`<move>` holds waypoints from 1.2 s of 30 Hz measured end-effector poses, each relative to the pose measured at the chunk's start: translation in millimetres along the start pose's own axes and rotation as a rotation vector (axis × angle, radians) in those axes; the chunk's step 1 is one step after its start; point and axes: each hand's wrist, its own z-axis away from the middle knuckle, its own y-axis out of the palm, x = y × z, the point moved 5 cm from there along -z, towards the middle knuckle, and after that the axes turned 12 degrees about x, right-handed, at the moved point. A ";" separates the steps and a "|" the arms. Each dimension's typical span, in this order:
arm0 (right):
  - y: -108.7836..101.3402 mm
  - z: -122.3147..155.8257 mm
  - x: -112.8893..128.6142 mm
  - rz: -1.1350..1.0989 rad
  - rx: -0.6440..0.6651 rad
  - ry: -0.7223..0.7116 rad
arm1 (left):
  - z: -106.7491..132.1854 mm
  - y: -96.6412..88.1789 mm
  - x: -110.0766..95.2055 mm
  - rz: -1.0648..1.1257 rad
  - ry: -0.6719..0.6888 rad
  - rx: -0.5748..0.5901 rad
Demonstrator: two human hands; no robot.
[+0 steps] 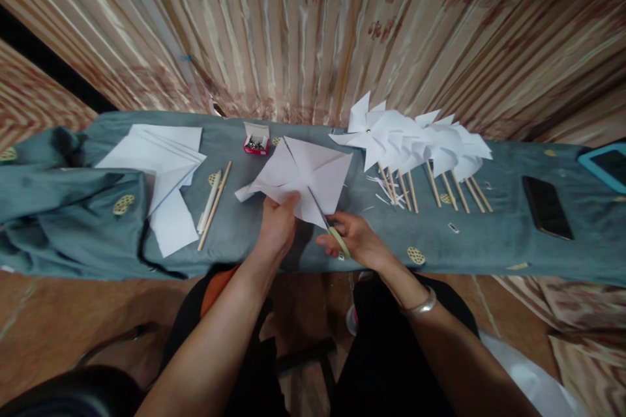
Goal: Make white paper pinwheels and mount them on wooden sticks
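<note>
A white paper square [325, 172] with slits running in from its corners is raised over the cloth-covered table. My left hand [278, 225] pinches its lower left edge, thumb on top. In my right hand [355, 238] are scissors [337, 240] with yellow-green handles, fingers through the loops. Their blades lie at the paper's lower corner, pointing toward its middle. Beyond the paper's upper left stands a small red box [256, 141] of metal pins. Several white paper pinwheels [405, 140] on wooden sticks lie overlapped to the right.
White paper sheets [161, 156] are stacked at left. A wooden stick [215, 205] and a white pen [209, 202] lie beside them. Thin paper scraps [386, 190] lie near the pinwheels. Farther right are a dark phone [546, 207] and a blue-edged device [606, 166]. A curtain [313, 32] hangs behind.
</note>
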 end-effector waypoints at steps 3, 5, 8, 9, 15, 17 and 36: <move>-0.4 0.3 -0.1 0.004 -0.005 0.004 | 1.0 1.1 -0.8 0.000 -0.005 0.020; -0.8 0.4 -0.3 0.007 -0.008 0.008 | 1.5 1.3 -1.1 -0.003 -0.004 0.027; -1.2 0.6 -0.4 0.002 -0.008 0.006 | 1.6 0.3 -0.3 -0.013 -0.005 0.026; -1.2 0.6 -0.2 0.000 -0.006 0.004 | 1.4 -0.2 0.2 -0.016 -0.007 0.024; -0.6 1.4 1.0 -0.018 -0.013 0.017 | 0.7 -0.4 0.8 -0.019 -0.003 0.018; -0.3 1.4 1.4 -0.016 -0.015 0.013 | 1.1 1.1 0.3 -0.014 -0.004 0.030; -2.1 -0.5 -1.5 -0.017 -0.021 -0.017 | 3.1 3.2 0.9 0.022 -0.020 0.029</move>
